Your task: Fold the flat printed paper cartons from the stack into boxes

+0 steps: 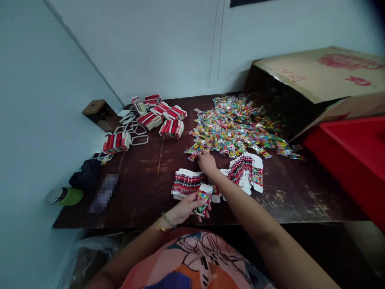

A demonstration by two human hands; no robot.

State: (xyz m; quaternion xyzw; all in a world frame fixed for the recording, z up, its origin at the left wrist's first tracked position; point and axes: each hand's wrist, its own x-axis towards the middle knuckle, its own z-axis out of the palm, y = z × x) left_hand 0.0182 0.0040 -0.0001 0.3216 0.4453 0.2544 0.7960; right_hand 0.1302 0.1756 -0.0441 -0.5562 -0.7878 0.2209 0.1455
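Near the table's front edge my left hand (189,208) holds a small colourful box (203,198), its white flap standing up at the top. My right hand (207,162) reaches past it to the near left edge of a wide heap of small candy packets (231,124). Its fingertips are at a packet there, closed on or against it. Under my right forearm lie rows of flattened red and white boxes, one row (188,184) at the left and another (240,170) at the right.
Bundles of red and white cartons (171,128) and white bands (140,139) lie at the back left. A green cup (72,196) stands at the left edge. A cardboard box (325,76) and a red bin (355,148) occupy the right side.
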